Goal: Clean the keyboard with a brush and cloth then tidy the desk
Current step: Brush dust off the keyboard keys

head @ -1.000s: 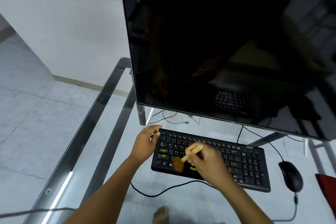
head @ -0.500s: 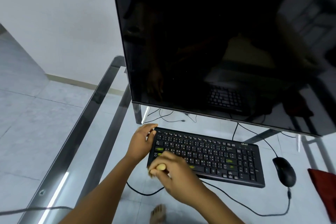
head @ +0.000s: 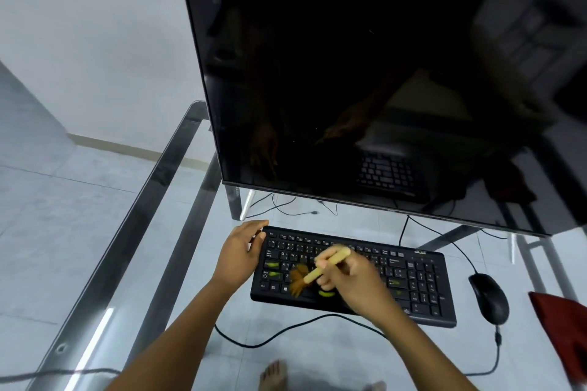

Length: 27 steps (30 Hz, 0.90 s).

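Note:
A black keyboard point(head: 409, 282) lies on the glass desk point(head: 165, 232) below the monitor. My right hand point(head: 355, 282) grips a brush point(head: 324, 267) by its pale wooden handle. The brown bristles touch the keys at the lower left of the keyboard. My left hand point(head: 238, 254) holds the keyboard's left end, with the thumb over its top corner. A red cloth point(head: 562, 324) lies at the right edge of the desk, partly cut off by the frame.
A large dark monitor point(head: 365, 73) stands just behind the keyboard. A black mouse point(head: 487, 298) sits to the keyboard's right, its cable looping toward me. The keyboard cable curves along the front. A bare foot shows through the glass.
My right hand has swung the brush back onto the lower left keys, after a sweep off the keyboard's front edge half a second ago. My left hand has stayed on the left end.

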Available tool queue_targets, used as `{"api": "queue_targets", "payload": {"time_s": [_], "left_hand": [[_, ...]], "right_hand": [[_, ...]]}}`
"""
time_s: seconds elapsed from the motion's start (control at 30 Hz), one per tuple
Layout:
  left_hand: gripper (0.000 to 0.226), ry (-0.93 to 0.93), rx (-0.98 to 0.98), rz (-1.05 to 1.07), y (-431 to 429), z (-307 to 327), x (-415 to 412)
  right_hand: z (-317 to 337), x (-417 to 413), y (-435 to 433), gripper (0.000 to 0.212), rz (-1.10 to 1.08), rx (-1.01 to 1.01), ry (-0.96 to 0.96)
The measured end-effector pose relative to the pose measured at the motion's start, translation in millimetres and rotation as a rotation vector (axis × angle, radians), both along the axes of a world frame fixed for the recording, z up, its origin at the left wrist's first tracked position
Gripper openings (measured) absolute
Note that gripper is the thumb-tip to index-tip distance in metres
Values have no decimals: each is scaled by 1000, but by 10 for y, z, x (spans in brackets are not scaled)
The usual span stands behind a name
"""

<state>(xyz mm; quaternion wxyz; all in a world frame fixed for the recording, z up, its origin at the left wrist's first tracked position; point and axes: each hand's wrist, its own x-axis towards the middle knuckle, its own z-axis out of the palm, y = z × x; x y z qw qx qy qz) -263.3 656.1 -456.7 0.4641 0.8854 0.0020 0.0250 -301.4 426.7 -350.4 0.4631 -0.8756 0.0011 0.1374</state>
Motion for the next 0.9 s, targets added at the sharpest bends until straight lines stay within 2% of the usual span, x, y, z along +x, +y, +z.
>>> {"api": "queue_targets", "payload": {"time_s": [0.07,0.13,0.23,0.27,0.37,0.43,0.47,0.53,0.6,0.67,0.73,0.83,0.9], "left_hand": [[29,5,-2,0,5,7,-2],[29,2,-7,-3,1,7,0],[30,-26,12,0,2,11,-13],[30,-34,20,0,3,10,-14],[31,-28,23,-7,-5,10,-20],[32,-19,19,-7,-3,3,-17],[32,-16,22,-10,2,-2,-18],[32,-13,24,-11,14,-3,-22],[32,-16,22,-10,16,6,-21],[31,-24,30,-12,16,-4,-16],[32,-24,43,-15,20,-18,-16],[32,-38,49,-15,21,-37,-16],[31,-55,48,-9,11,-36,-22]], "right_hand": [[-9,100,-22,10,-67,-76,-88],[25,222,-62,10,-195,-34,-201],[53,284,71,9,-77,51,-6],[52,291,114,10,-51,8,-5],[53,396,91,14,-245,20,-133],[54,437,72,8,-207,88,-27],[47,433,78,8,-127,35,10],[31,439,78,9,-117,-77,-65],[56,428,2,9,-205,-45,-161],[50,407,-60,8,-180,65,-92],[34,349,-74,9,-105,-5,-63],[32,287,-160,16,-219,-65,-218],[-6,228,-235,12,-182,-67,-236]]}}
